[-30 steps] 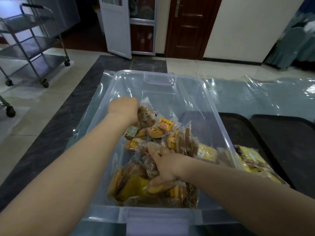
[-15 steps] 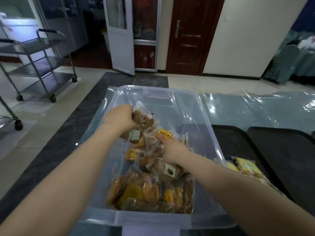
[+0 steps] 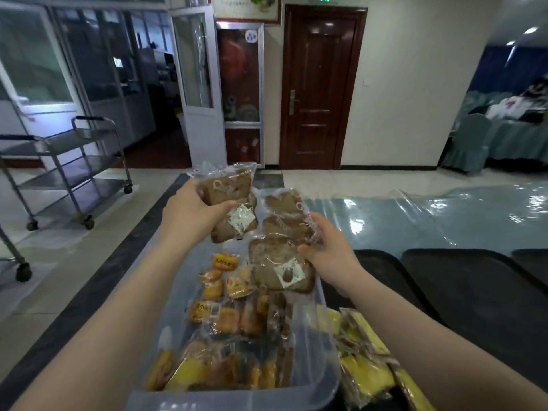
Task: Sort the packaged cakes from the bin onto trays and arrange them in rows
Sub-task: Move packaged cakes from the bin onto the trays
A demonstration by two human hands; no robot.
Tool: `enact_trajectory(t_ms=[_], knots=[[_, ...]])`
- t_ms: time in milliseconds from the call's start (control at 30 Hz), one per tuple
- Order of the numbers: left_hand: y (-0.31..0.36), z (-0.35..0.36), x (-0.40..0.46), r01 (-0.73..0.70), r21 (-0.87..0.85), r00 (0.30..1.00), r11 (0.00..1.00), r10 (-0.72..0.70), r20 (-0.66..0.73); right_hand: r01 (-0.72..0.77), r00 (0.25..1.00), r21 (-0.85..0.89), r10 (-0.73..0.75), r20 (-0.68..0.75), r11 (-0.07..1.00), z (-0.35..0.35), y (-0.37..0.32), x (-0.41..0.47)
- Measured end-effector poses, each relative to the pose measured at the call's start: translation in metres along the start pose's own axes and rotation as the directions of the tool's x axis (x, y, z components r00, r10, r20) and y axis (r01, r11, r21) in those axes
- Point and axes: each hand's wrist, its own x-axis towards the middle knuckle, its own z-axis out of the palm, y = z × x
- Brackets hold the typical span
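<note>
- The left hand [image 3: 189, 215] is raised above the clear plastic bin [image 3: 299, 378], its grip clamped on a bundle of brown packaged cakes [image 3: 229, 203], thumb across the front and the packs sticking up past the fingers.
- Just to its right, the right hand [image 3: 329, 250] has its grip closed on a second bunch of brown cakes [image 3: 281, 247]; those packs fan out to the left of the hand, one hanging low over the bin.
- The two bundles sit close beside each other, nearly touching.
- Below both grips, the bin holds a heap of yellow and orange wrapped cakes [image 3: 225, 315].
- Under the right forearm, more yellow packs [image 3: 361, 360] lie on a dark tray [image 3: 394, 280] next to the bin; another dark tray [image 3: 474, 283] lies further right on the surface.
</note>
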Motion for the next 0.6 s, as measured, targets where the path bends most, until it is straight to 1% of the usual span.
enact_trajectory(t_ms=[100,167,267,333,500,600], knots=[[0.039,0.017,-0.012,-0.023,-0.096,1.0,0.995,0.021,-0.022,0.026,0.999,0.123,-0.021,-0.048,0.992,-0.032,0.008,-0.006],[0.064,0.033,-0.02,-0.035,-0.151,0.999,0.988,0.031,-0.026,0.054,0.997,0.148,-0.044,-0.071,0.988,-0.06,0.017,-0.01],[0.101,0.071,-0.034,-0.049,-0.163,0.999,0.985,0.047,-0.016,0.066,0.993,0.157,-0.05,-0.106,0.985,-0.113,0.038,-0.018],[0.127,0.107,-0.046,-0.041,-0.157,0.998,0.987,0.046,0.031,0.052,0.992,0.143,-0.034,-0.121,0.988,-0.154,0.058,-0.028],[0.177,0.215,-0.086,0.0,-0.203,0.977,0.979,0.043,0.207,-0.016,0.986,0.109,0.034,-0.166,0.994,-0.254,0.131,-0.059],[0.2,0.277,-0.114,0.034,-0.236,0.956,0.971,0.038,0.291,-0.086,0.976,0.112,0.106,-0.192,0.99,-0.306,0.176,-0.081]])
